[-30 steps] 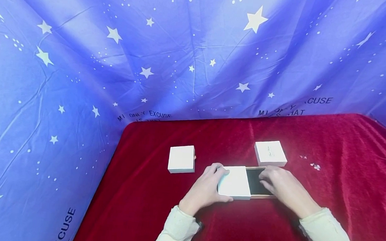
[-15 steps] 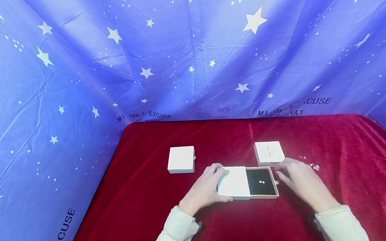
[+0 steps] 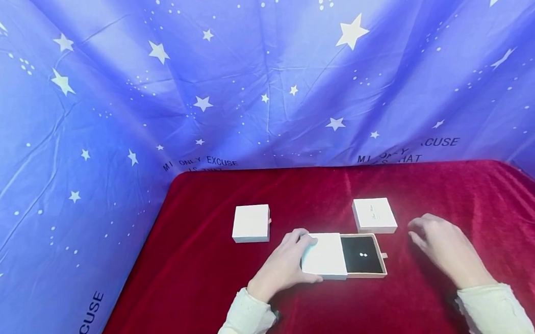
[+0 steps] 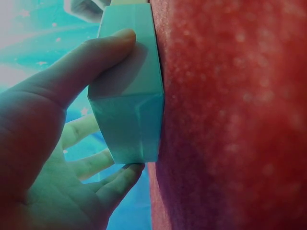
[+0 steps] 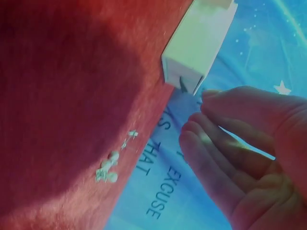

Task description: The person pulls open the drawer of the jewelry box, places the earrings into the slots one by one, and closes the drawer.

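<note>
My left hand (image 3: 284, 262) grips the sleeve of a white drawer-style jewelry box (image 3: 324, 255), thumb on the near side and fingers on the far side. The box's drawer (image 3: 362, 267) is pulled out to the right, with two small white earrings (image 3: 363, 254) on its black lining. In the left wrist view the thumb presses the box (image 4: 127, 127). My right hand (image 3: 451, 244) hovers right of the drawer, fingers loosely bent and holding nothing. Small pearly earrings (image 5: 110, 167) and tiny star-like pieces (image 5: 129, 138) lie below it; in the head view it hides them.
A white box (image 3: 251, 222) with a pull tab stands at the left. Another white box (image 3: 375, 214) with printed lettering stands behind the drawer. Red velvet cloth (image 3: 332, 314) covers the table, and a blue star-patterned curtain (image 3: 273, 75) hangs behind and at the sides.
My right hand has withdrawn from inside the drawer and moved right, uncovering the two earrings on the lining. My left hand stays on the box.
</note>
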The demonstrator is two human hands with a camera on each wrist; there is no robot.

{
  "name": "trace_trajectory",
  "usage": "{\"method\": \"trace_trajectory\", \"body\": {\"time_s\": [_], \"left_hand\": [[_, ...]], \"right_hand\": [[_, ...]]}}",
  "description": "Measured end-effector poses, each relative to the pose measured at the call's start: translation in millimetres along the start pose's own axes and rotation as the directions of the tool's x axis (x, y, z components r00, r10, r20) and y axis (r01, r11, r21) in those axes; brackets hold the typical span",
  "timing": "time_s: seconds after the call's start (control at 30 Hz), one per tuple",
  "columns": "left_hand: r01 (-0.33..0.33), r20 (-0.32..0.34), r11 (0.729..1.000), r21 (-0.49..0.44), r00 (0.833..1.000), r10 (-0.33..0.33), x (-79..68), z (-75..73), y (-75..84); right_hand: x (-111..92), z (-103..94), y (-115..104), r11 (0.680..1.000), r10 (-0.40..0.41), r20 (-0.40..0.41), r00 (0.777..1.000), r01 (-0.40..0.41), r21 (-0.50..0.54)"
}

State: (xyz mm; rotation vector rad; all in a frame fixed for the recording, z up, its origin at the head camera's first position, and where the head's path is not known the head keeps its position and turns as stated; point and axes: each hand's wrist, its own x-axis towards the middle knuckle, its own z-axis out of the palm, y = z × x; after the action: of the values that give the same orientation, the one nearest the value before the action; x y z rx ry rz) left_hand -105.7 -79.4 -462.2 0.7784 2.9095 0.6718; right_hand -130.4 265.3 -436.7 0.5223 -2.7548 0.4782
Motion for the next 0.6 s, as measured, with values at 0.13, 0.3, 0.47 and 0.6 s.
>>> {"method": "trace_trajectory", "body": {"time_s": [0.13, 0.3, 0.47, 0.6], "left_hand": [[-0.002, -0.004, 1.000, 0.002, 1.000, 0.002, 0.5, -0.7, 0.1], [-0.001, -0.007, 1.000, 0.001, 1.000, 0.001, 0.6, -1.5, 0.4], [0.007, 0.003, 1.000, -0.011, 1.000, -0.006, -0.1, -1.9, 1.0], [0.004, 0.002, 1.000, -0.012, 1.000, -0.004, -0.1, -1.8, 1.3]], "right_hand": [[1, -0.5, 10, 1.000, 0.019, 0.008, 1.000, -0.019, -0.009], [1, 2.2, 20, 0.999, 0.034, 0.012, 0.999, -0.033, -0.016], [0, 6.5, 29, 0.999, 0.044, 0.033, 0.998, -0.044, -0.013], [0, 8.7, 34, 0.999, 0.042, 0.026, 0.999, -0.042, -0.018]]}}
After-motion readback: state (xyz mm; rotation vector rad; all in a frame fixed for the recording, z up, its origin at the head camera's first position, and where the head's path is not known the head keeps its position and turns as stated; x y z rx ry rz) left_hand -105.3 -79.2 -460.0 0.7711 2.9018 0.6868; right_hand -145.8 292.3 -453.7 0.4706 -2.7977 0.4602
